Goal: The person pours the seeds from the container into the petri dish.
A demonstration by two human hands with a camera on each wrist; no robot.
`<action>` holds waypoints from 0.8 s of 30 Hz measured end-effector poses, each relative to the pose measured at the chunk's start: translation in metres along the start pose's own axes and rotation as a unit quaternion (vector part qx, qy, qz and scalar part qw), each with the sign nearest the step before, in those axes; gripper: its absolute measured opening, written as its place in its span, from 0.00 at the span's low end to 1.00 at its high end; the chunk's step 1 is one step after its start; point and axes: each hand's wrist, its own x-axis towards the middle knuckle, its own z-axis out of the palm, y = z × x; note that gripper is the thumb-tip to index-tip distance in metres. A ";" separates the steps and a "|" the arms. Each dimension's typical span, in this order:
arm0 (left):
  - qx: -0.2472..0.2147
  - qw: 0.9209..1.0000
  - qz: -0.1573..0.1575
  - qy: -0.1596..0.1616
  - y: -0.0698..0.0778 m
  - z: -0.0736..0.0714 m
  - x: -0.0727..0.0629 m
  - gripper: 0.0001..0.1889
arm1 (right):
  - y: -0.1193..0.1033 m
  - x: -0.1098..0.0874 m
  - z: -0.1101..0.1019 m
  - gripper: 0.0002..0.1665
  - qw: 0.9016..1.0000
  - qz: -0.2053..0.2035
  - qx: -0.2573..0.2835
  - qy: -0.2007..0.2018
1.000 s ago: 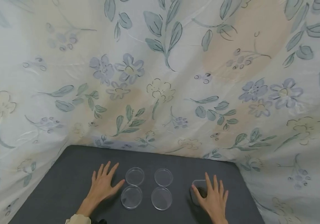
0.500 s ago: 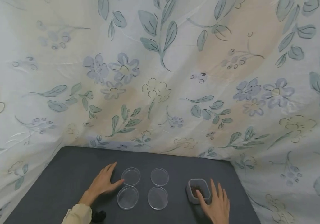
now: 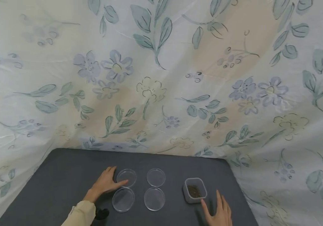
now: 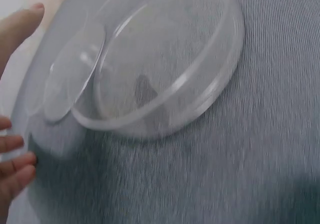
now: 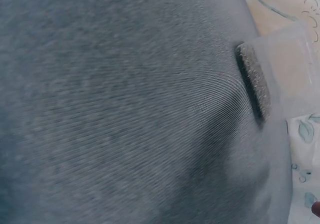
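Note:
Several clear round petri dishes stand in two rows on the dark table. My left hand (image 3: 105,182) has its thumb over the near edge of the back left dish (image 3: 130,173); whether it touches is unclear. The front left dish (image 3: 123,200) lies just nearer to me and looms large in the left wrist view. To the right, a small clear square tub (image 3: 189,198) holds brown, soil-like grains (image 3: 194,191). My right hand (image 3: 220,212) hovers at the tub's near right side, fingers spread, holding nothing. In the right wrist view only one fingertip (image 5: 316,208) shows.
Two more dishes, the back right one (image 3: 156,177) and the front right one (image 3: 154,199), stand between the left dishes and the tub. A black object (image 3: 102,214) is beside the left sleeve (image 3: 81,214). Floral sheeting (image 3: 161,78) hangs behind the table (image 3: 74,169).
My right hand has drawn back from over the tub toward me, uncovering the tub and its grains. My left hand has moved in over the back left dish's edge. The head view has shifted.

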 end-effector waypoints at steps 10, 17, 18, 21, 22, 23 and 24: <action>0.026 1.000 -0.005 0.007 0.015 0.012 0.012 0.57 | 0.006 -0.010 0.014 0.54 0.999 0.021 0.022 0.039; 0.024 0.999 0.019 0.019 0.014 0.013 0.017 0.52 | 0.004 -0.008 0.024 0.52 0.995 -0.023 0.062 0.074; 0.022 0.999 0.024 0.020 0.013 0.013 0.018 0.52 | 0.003 -0.008 0.025 0.53 0.995 -0.026 0.069 0.073; 0.012 0.999 0.036 0.020 0.007 0.013 0.020 0.55 | 0.001 -0.007 0.029 0.58 0.994 -0.020 0.086 0.062; 0.010 0.999 0.043 0.021 0.004 0.013 0.020 0.57 | 0.000 -0.007 0.031 0.60 0.994 -0.019 0.092 0.058; 0.010 0.998 0.049 0.023 0.001 0.014 0.021 0.58 | -0.001 -0.007 0.032 0.62 0.993 -0.021 0.103 0.058; 0.010 0.998 0.058 0.025 -0.003 0.015 0.022 0.60 | -0.002 -0.007 0.034 0.63 0.991 -0.027 0.117 0.061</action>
